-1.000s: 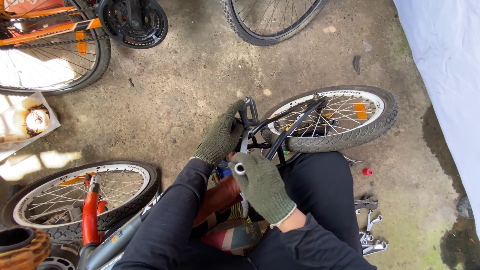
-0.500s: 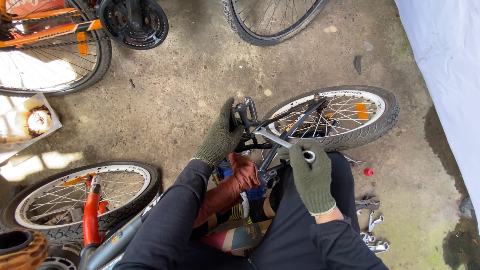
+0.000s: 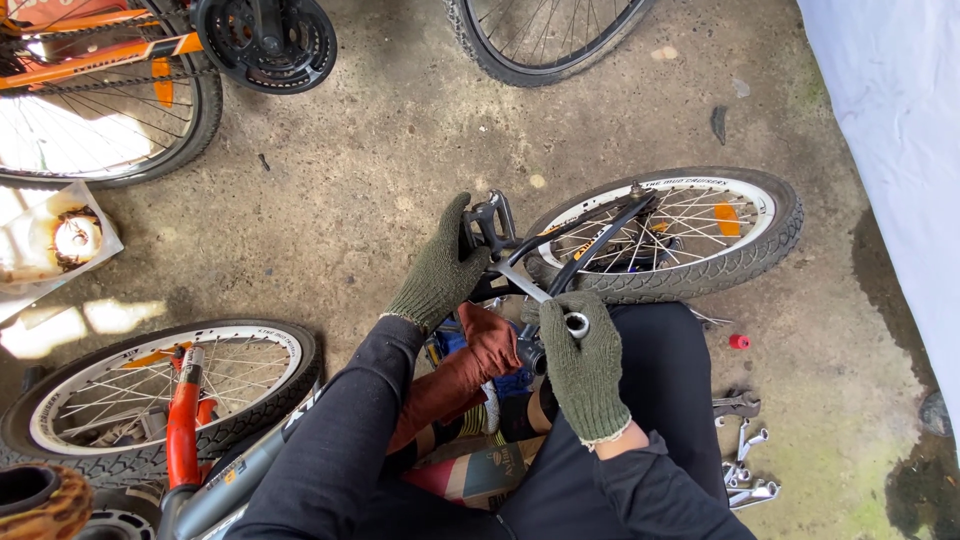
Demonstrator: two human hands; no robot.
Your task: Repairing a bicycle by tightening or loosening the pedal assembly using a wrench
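My left hand, in a green knit glove, grips the black pedal and crank of a small bicycle lying on the concrete. My right hand, gloved the same, is closed on the ring end of a silver wrench that runs up to the pedal axle. The bike's rear wheel, white-rimmed with a black tyre, lies just right of the pedal. A reddish-brown rag sits over the frame between my arms. My dark-trousered legs fill the lower middle.
A front wheel with a red fork lies at lower left. An orange bicycle stands at top left, another tyre at top. Loose spanners and a small red cap lie at right. White sheet along the right edge.
My right hand has swung the wrench's handle end from near my left hand out to the right, then down slightly. My left hand stays on the pedal.
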